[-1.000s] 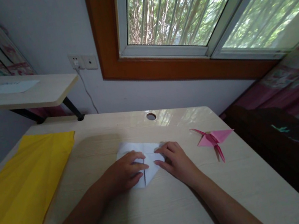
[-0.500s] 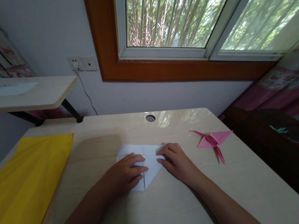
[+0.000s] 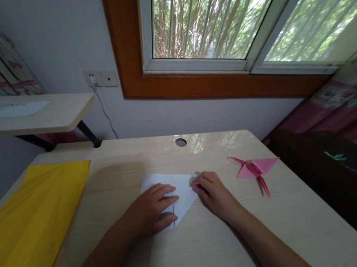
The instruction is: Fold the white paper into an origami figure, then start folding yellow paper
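A folded sheet of white paper [image 3: 182,193] lies on the wooden table [image 3: 194,259]. My left hand [image 3: 155,207] rests flat on its left part, fingers spread across a crease. At the paper's right corner, my right hand [image 3: 211,192] has thumb and forefinger pinched together on the edge. The tip of that corner is hidden by the fingers. To the right of my right hand sits a pink folded-paper crane [image 3: 254,168] with pointed ends.
A large yellow sheet [image 3: 38,222] covers the table's left side. Behind it a raised shelf [image 3: 67,111] on black legs holds a white paper [image 3: 17,110]. A round cable hole [image 3: 181,142] is near the back edge. The table's right edge slopes beside a dark surface [image 3: 337,174].
My right thumb has moved up against the forefinger, closing on the paper's corner. My left fingers have spread a little wider on the sheet. The view has shifted slightly.
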Motion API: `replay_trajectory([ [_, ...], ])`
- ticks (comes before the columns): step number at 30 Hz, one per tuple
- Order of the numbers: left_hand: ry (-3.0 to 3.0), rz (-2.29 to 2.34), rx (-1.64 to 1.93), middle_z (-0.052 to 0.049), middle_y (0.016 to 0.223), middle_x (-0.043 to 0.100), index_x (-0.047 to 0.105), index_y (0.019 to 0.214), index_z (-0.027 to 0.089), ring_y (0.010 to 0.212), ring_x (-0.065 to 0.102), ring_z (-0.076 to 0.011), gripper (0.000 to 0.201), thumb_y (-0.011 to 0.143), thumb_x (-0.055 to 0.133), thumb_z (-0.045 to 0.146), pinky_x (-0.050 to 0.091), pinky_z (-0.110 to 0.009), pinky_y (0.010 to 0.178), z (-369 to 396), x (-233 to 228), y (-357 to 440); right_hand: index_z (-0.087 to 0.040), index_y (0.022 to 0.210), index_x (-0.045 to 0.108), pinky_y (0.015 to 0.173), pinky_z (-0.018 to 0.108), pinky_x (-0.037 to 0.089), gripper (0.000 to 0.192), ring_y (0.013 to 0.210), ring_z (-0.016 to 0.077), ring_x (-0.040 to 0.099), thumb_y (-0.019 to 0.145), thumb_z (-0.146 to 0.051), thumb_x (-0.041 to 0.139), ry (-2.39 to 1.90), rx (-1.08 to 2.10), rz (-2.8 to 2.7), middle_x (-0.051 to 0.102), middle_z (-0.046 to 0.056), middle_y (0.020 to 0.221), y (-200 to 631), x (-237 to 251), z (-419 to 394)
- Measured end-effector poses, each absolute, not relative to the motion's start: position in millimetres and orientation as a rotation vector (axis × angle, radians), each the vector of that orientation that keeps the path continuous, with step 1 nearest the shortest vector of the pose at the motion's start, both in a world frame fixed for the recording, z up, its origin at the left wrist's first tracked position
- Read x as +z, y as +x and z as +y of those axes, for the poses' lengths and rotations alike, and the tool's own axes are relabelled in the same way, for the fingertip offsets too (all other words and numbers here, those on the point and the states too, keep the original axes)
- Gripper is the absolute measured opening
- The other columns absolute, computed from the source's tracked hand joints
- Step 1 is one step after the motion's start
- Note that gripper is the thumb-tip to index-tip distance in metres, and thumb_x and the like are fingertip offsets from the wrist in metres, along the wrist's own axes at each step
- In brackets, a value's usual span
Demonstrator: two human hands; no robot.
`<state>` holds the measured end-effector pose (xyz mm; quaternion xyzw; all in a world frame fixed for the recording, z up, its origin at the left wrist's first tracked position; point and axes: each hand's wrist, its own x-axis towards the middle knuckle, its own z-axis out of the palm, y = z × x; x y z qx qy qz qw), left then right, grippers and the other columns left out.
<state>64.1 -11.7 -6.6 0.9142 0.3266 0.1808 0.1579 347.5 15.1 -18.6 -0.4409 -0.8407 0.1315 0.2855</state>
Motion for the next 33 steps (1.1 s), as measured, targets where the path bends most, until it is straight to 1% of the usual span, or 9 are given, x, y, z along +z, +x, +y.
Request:
replay_trajectory([
  [4, 2.66, 1.02, 0.462, -0.013, 0.157, 0.046, 0.049, 0.149, 0.024, 0.147, 0.04, -0.032, 0.07, 0.088, 0.069, 0.054, 0.028, -0.053, 0.123, -15, -11, 67, -0.023, 0.105, 0.069, 0.091, 0.043, 0.048, 0.018, 0.104, 0.0269, 0.057, 0.094, -0.013, 0.059, -1.229, 0.336, -2.225, 0.066, 0.008, 0.1, 349, -20, 16],
  [7, 2.672, 1.081, 0.436, -0.011, 0.162, 0.04, 0.043, 0.153, 0.026, 0.151, 0.034, -0.0311, 0.075, 0.089, 0.066, 0.058, 0.022, -0.054, 0.125, -18, -16, 69, -0.022, 0.108, 0.069, 0.093, 0.044, 0.048, 0.019, 0.105, 0.0273, 0.056, 0.094, -0.013, 0.059, -1.26, 0.32, -2.208, 0.066, 0.009, 0.103, 353, -21, 18],
  [11, 2.678, 1.136, 0.408, -0.009, 0.164, 0.035, 0.039, 0.155, 0.025, 0.153, 0.028, -0.0293, 0.075, 0.092, 0.059, 0.06, 0.019, -0.051, 0.126, -19, -20, 71, -0.022, 0.106, 0.069, 0.09, 0.045, 0.048, 0.017, 0.099, 0.0273, 0.057, 0.094, -0.015, 0.059, -1.298, 0.271, -2.172, 0.066, 0.009, 0.099, 360, -22, 20],
  [16, 2.707, 1.208, 0.359, -0.01, 0.165, 0.034, 0.038, 0.155, 0.022, 0.154, 0.027, -0.0303, 0.073, 0.095, 0.055, 0.06, 0.019, -0.051, 0.125, -20, -18, 76, -0.023, 0.107, 0.067, 0.088, 0.046, 0.049, 0.016, 0.097, 0.0277, 0.057, 0.093, -0.018, 0.06, -1.335, 0.221, -2.139, 0.065, 0.009, 0.099, 365, -22, 21],
  [21, 2.73, 1.288, 0.359, -0.011, 0.164, 0.035, 0.036, 0.156, 0.02, 0.154, 0.026, -0.0292, 0.07, 0.098, 0.049, 0.058, 0.017, -0.05, 0.125, -24, -18, 81, -0.023, 0.098, 0.069, 0.084, 0.044, 0.051, 0.012, 0.093, 0.0266, 0.059, 0.094, -0.019, 0.058, -1.292, 0.192, -2.09, 0.066, 0.009, 0.096, 358, -10, 12],
  [23, 2.731, 1.322, 0.368, -0.011, 0.164, 0.036, 0.036, 0.156, 0.019, 0.154, 0.027, -0.0292, 0.07, 0.099, 0.048, 0.057, 0.019, -0.05, 0.125, -24, -18, 82, -0.024, 0.104, 0.07, 0.083, 0.04, 0.053, 0.016, 0.095, 0.0247, 0.061, 0.096, -0.019, 0.057, -1.163, 0.284, -2.177, 0.067, 0.009, 0.098, 351, -4, 6],
  [26, 2.734, 1.35, 0.357, -0.011, 0.164, 0.035, 0.038, 0.155, 0.017, 0.154, 0.028, -0.0292, 0.069, 0.099, 0.047, 0.057, 0.019, -0.049, 0.125, -24, -18, 83, -0.027, 0.115, 0.071, 0.087, 0.04, 0.054, 0.023, 0.099, 0.0229, 0.062, 0.098, -0.02, 0.058, -0.961, 0.378, -2.337, 0.069, 0.008, 0.105, 339, 1, -2],
  [29, 2.74, 1.345, 0.34, -0.012, 0.164, 0.034, 0.037, 0.155, 0.015, 0.154, 0.026, -0.0291, 0.07, 0.1, 0.045, 0.057, 0.019, -0.049, 0.125, -24, -19, 83, -0.028, 0.116, 0.073, 0.092, 0.041, 0.054, 0.024, 0.103, 0.022, 0.063, 0.098, -0.021, 0.059, -0.867, 0.405, -2.403, 0.071, 0.007, 0.109, 336, 1, -3],
  [33, 2.736, 1.339, 0.364, -0.012, 0.164, 0.034, 0.036, 0.156, 0.017, 0.154, 0.026, -0.0284, 0.07, 0.099, 0.046, 0.057, 0.018, -0.049, 0.125, -23, -22, 82, -0.03, 0.115, 0.075, 0.093, 0.044, 0.054, 0.024, 0.107, 0.0229, 0.064, 0.097, -0.023, 0.062, -0.912, 0.325, -2.362, 0.071, 0.008, 0.114, 346, -5, 3],
])
